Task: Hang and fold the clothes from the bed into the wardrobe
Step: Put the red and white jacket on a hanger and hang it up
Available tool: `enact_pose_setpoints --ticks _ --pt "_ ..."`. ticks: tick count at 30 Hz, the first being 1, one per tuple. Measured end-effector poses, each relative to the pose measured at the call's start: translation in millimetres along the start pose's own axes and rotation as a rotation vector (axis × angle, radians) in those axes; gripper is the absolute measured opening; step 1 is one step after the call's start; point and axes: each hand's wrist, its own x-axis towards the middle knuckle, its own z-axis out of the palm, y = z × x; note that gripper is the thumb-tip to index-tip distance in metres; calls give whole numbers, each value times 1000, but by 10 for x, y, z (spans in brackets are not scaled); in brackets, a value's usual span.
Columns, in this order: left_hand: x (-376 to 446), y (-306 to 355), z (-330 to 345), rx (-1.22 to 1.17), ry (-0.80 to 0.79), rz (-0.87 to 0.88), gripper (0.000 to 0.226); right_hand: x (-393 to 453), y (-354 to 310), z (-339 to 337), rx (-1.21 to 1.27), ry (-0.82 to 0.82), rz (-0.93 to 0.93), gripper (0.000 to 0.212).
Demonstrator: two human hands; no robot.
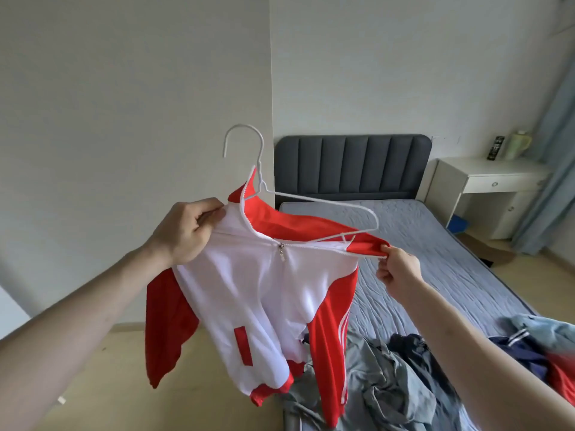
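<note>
A red and white zip jacket (249,293) hangs in the air in front of me, half on a white wire hanger (306,199). The hanger's left arm is inside the jacket; its right arm and hook stick out above the collar. My left hand (183,231) grips the jacket's left shoulder. My right hand (396,267) pinches the red edge of the right shoulder, just beyond the hanger's right end. Below lies the bed (435,244) with a grey-blue sheet, and a heap of grey, dark blue and light blue clothes (404,377) sits at its near end.
The bed has a dark grey padded headboard (351,166) against the wall. A white bedside desk (494,185) at the right carries a pale green kettle (518,144) and a dark remote. A blue curtain (557,157) hangs at the far right. Light wooden floor lies left of the bed.
</note>
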Motion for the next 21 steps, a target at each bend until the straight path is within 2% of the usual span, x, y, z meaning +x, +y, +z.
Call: enact_pose_setpoints --ticks 4,10,17,21 --pt "-31 -71 -66 79 -20 18 36 -49 -63 22 -33 -39 -38 32" --pt "-70 -271 -153 293 129 56 24 -183 -50 -13 -65 -205 -137 29" --pt "-157 -402 -100 493 247 118 20 -293 -16 -16 6 -328 -103 31" --pt "-213 -415 -83 483 331 135 22 -289 -7 34 43 -312 -44 36"
